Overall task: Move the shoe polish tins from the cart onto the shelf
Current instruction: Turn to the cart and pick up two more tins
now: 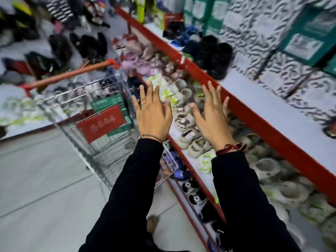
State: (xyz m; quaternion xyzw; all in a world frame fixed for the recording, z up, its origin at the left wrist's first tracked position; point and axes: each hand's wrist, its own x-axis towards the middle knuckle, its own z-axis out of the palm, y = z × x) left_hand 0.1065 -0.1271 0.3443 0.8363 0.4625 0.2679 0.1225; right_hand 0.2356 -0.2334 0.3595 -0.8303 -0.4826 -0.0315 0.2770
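Observation:
My left hand (153,113) and my right hand (211,115) are both raised in front of me, fingers spread, holding nothing. They hover between the wire cart (101,142) on the left and the red-edged shelf (254,113) on the right. My right fingertips are close to the shelf's red front rail. In the cart lie red and green boxes (103,122); I see no loose shoe polish tins. The picture is blurred by motion.
The cart has an orange-red handle (72,73). Black shoes (216,55) stand on the upper shelf board. The lower shelf holds several small pale children's shoes (192,140). Green boxes (309,40) hang at the back right. More footwear lies across the aisle at left.

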